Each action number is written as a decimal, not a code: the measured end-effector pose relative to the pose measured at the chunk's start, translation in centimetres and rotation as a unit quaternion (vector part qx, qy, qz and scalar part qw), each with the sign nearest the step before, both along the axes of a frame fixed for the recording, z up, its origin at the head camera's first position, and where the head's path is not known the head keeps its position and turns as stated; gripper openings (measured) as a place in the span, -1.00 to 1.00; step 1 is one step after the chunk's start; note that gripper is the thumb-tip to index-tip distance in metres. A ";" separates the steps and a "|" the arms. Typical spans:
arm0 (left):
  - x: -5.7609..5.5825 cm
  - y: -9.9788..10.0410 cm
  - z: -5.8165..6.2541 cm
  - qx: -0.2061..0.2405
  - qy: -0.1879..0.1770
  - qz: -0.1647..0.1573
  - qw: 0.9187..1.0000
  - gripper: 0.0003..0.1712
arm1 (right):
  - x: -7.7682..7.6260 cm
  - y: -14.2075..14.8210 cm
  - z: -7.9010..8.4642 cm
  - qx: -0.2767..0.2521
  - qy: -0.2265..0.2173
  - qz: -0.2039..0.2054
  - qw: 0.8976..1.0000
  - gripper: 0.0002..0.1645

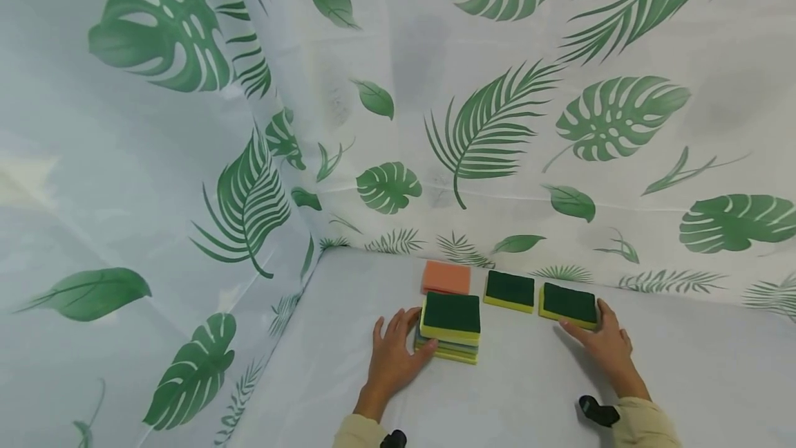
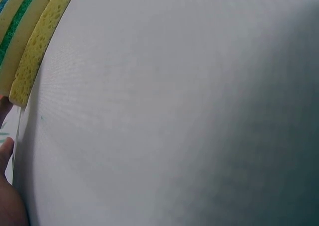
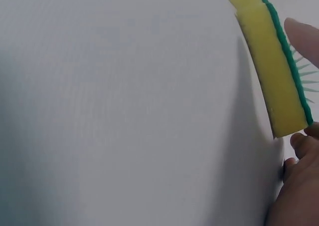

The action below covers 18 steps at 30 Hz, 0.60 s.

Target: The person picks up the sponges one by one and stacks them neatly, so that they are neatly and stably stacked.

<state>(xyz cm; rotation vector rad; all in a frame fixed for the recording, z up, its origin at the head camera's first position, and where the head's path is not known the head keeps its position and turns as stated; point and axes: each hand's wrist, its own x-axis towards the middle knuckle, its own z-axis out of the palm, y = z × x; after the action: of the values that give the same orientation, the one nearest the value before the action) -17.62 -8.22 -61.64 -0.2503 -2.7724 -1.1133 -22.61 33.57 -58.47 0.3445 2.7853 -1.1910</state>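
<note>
A stack of yellow sponges with green scouring tops (image 1: pixel 452 313) stands in front of me on the white table. My left hand (image 1: pixel 396 353) is at its left side, fingers spread, thumb toward the front corner. The left wrist view shows the stack's layered edge (image 2: pixel 37 46) beside the fingers. On the right, my right hand (image 1: pixel 609 348) is around the near right corner of another green-topped sponge (image 1: pixel 569 301). In the right wrist view, its thumb (image 3: pixel 303 39) hovers over the green top of this sponge (image 3: pixel 274 71), and the other fingers are at its end.
A third green-and-yellow sponge (image 1: pixel 510 289) lies between the stack and the right sponge. Behind the stack is an orange sponge (image 1: pixel 446 275). A leaf-printed sheet (image 1: pixel 398 130) rises along the table's back and left edges.
</note>
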 end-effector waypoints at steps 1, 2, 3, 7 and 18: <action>0.0 0.0 0.0 -0.001 0.000 0.001 1.000 -0.09 | 0.0 0.0 0.0 -0.001 -0.002 -0.001 1.000 0.41; 0.0 0.0 0.1 -0.002 0.001 0.002 1.000 -0.09 | 0.0 0.0 0.0 -0.001 -0.004 -0.003 1.000 0.41; 0.1 0.0 0.1 -0.003 0.000 0.003 1.000 -0.09 | 0.0 -0.1 0.0 0.001 -0.004 -0.002 1.000 0.40; 0.1 0.0 0.2 -0.002 0.005 0.001 1.000 -0.10 | 0.0 -0.3 0.0 -0.001 0.002 -0.007 1.000 0.39; 0.2 0.3 0.6 0.016 -0.004 0.002 1.000 -0.12 | 0.1 -0.7 0.2 -0.001 0.022 -0.012 1.000 0.29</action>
<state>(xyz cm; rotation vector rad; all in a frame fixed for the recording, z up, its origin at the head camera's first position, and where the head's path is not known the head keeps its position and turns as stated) -17.37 -7.94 -60.99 -0.2359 -2.7581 -1.1602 -22.52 32.86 -58.28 0.3565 2.8260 -1.2208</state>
